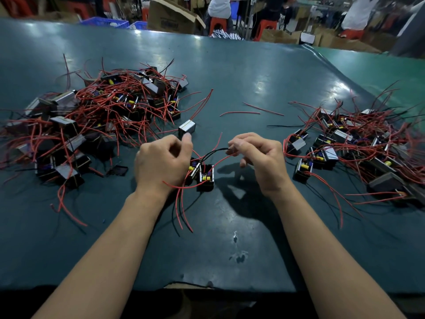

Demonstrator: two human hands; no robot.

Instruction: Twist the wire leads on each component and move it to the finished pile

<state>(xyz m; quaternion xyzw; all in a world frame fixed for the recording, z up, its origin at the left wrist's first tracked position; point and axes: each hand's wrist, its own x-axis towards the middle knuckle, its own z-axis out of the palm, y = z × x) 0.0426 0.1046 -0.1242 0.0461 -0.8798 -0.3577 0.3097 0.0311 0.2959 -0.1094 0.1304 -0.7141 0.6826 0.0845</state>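
Two small black box components with yellow parts and red and black leads lie between my hands on the teal table. My right hand pinches the end of a black wire lead that arcs up from them. My left hand has curled fingers over the left component; its thumb and forefinger sit beside a grey-wrapped component. What the left fingers hold is hidden.
A large pile of components with red leads covers the left of the table. A smaller pile lies at the right. Loose red wires lie at mid-table. Cardboard boxes, red stools and people are beyond the far edge.
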